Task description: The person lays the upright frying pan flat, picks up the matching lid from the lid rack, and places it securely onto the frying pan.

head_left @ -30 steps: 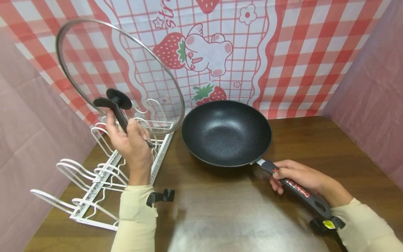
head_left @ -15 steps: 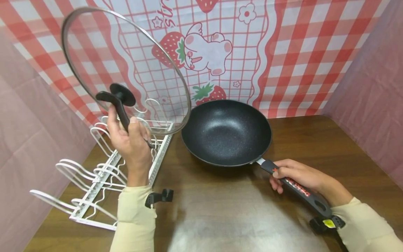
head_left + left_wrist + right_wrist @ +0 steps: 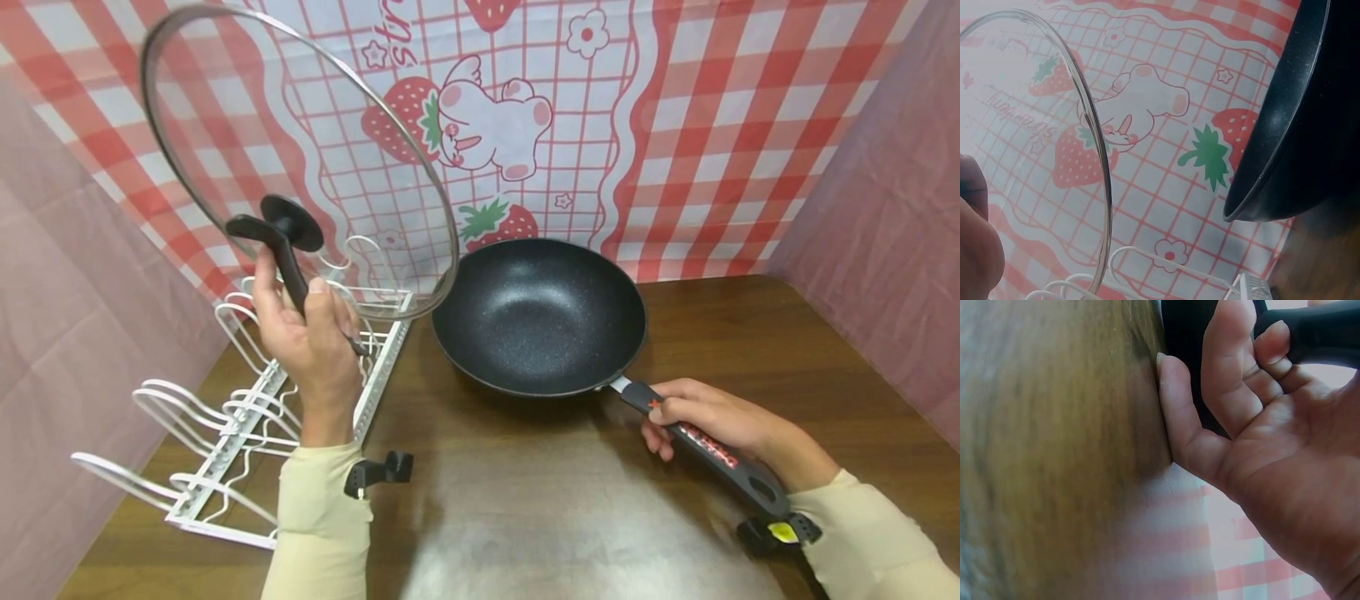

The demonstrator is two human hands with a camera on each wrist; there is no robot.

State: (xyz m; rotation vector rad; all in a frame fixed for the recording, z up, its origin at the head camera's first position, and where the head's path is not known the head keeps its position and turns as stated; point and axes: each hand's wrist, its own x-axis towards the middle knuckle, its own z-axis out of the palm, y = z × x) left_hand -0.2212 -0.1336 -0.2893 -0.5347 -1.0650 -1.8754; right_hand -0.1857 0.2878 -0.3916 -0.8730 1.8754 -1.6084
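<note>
My left hand (image 3: 318, 346) grips the black handle (image 3: 292, 271) of a round glass lid (image 3: 352, 158) with a metal rim. The lid is held up and tilted above a white wire rack (image 3: 247, 417). In the left wrist view its rim (image 3: 1100, 150) curves past part of my hand (image 3: 979, 237). A black wok (image 3: 538, 321) stands on the table to the right of the lid. My right hand (image 3: 731, 429) holds the wok's long black handle (image 3: 708, 450). In the right wrist view some fingers of that hand (image 3: 1272, 437) hang loose below the handle.
The rack's white loops stand along the left of the brown wooden table (image 3: 510, 508). Behind rises a red-and-white checked cloth (image 3: 712, 150) with strawberry prints. Pink cloth walls (image 3: 885, 225) close in both sides.
The lid's upper rim has risen and its right edge has shifted right, with its tilt slightly changed. My left hand has barely moved. The wok and my right hand are still.
</note>
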